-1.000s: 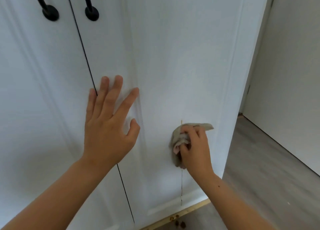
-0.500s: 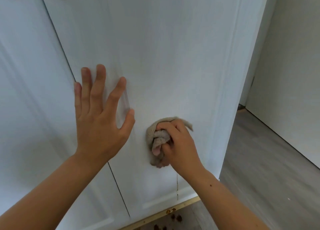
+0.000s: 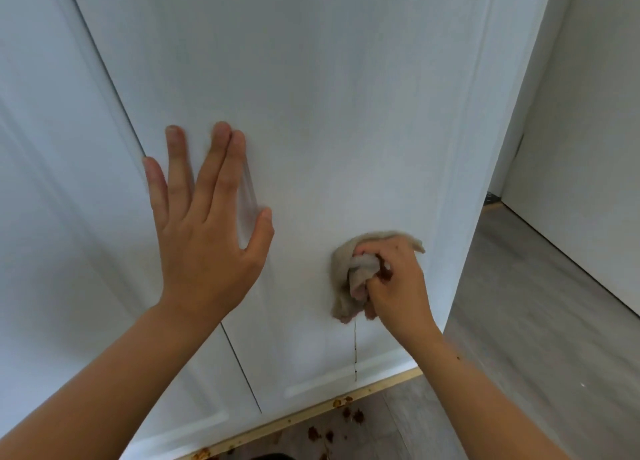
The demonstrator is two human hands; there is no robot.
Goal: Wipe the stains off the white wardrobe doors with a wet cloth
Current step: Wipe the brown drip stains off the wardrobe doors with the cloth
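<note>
Progress: wiping is under way on the right-hand door (image 3: 346, 95), low in the panel. The white surface above the cloth (image 3: 344, 269) shows no marks that I can make out. Judged mostly done there.

Left to do: a thin brownish drip line (image 3: 355, 348) runs from just under the cloth down to the door's bottom rail, lower centre of frame. Brown spots sit on the wooden base strip (image 3: 381, 388) and the floor (image 3: 519, 321) below it. The left-hand door (image 3: 52, 182) looks unmarked where visible.

Cloth: beige, bunched into a wad, pressed against the door at lower centre-right of frame. Brown soiling shows in its folds and along its lower edge.

Right hand (image 3: 398, 279): fingers curled, gripping the cloth.
Left hand (image 3: 204, 237): fingers straight and spread, flat against the door at centre-left, beside the seam between the doors.
</note>
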